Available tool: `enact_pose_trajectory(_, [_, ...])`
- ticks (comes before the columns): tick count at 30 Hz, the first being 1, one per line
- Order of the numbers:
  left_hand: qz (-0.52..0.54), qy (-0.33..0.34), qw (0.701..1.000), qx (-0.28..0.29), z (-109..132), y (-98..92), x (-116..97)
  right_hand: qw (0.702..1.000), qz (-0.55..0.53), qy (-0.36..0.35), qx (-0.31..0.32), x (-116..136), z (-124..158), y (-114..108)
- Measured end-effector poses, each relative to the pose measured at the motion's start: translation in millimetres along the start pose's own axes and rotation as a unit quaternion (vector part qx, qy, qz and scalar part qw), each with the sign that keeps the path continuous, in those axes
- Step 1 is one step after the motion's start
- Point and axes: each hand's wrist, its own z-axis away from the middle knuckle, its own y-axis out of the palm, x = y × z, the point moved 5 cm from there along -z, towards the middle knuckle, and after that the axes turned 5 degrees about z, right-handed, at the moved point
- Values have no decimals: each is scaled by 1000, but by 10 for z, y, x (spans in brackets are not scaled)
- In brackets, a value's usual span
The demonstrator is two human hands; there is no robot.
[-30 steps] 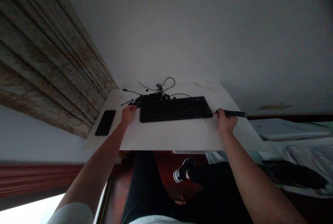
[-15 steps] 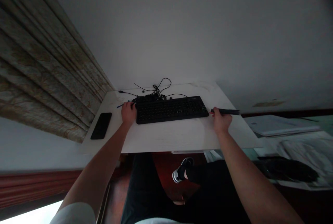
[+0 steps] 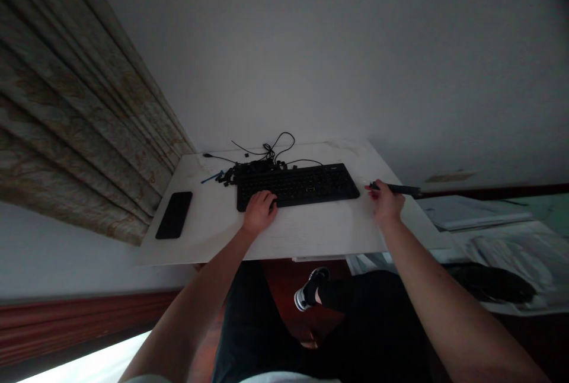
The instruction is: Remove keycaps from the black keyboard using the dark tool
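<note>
1. Head view, left: the left hand [image 3: 260, 212] is resting on the lower-left corner of the matte black full-size keyboard [image 3: 306, 188]. Its fingers are curled narrow over the keys; can't tell if they're gripping anything.
2. Head view, right: the right hand [image 3: 386, 205] is pinching a slim black rod-shaped tool [image 3: 398, 188] at the fingertips, fingers narrow. The tool's tip is sitting just beside the keyboard's right end.
3. Layout: the keyboard is lying flat on the white wood-grain tabletop [image 3: 311, 235]. A heap of small loose black plastic pieces [image 3: 249, 172] and a tangle of thin black cables [image 3: 271, 150] are lying against its top-left edge. A thin blue stick [image 3: 211, 178] is lying beside the heap.
4. Risk: a keyboard shift under the left hand could be shoving the heap and scattering pieces, or dragging the cables.
5. Risk: a weak pinch could be dropping the tool toward the table's right edge.
6. Containers: no bin or tray is showing. The pieces are lying loose, so nothing is holding them together. A glossy black smartphone [image 3: 174, 214] is lying well left, outside that zone.
</note>
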Motion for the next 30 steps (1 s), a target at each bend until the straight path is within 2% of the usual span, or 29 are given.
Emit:
enact_pose_trajectory(2, [-3,7,1000,10,-7,14,-7,999,-19,49,10,35,52,9])
enact_pose_trajectory(4, [-9,8,1000,13,-9,27,-9,996,-21,78,48,79,168,63])
enact_pose_trajectory(9, [-5,16,1000,16,1,44,-11,982,-27,82,169,224,607,377])
enact_pose_trajectory(14, [-8,14,1000,16,6,50,2,940,-98,115,305,414,1011,780])
enact_pose_trajectory(17, [-2,10,1000,11,6,50,5,921,-91,126,357,492,1173,919])
enact_pose_trajectory(21, [0,7,1000,10,3,52,8,915,-29,117,384,510,1297,986])
enact_pose_trajectory(30, [-2,6,1000,15,-4,68,26,932,19,41,359,536,1357,1090])
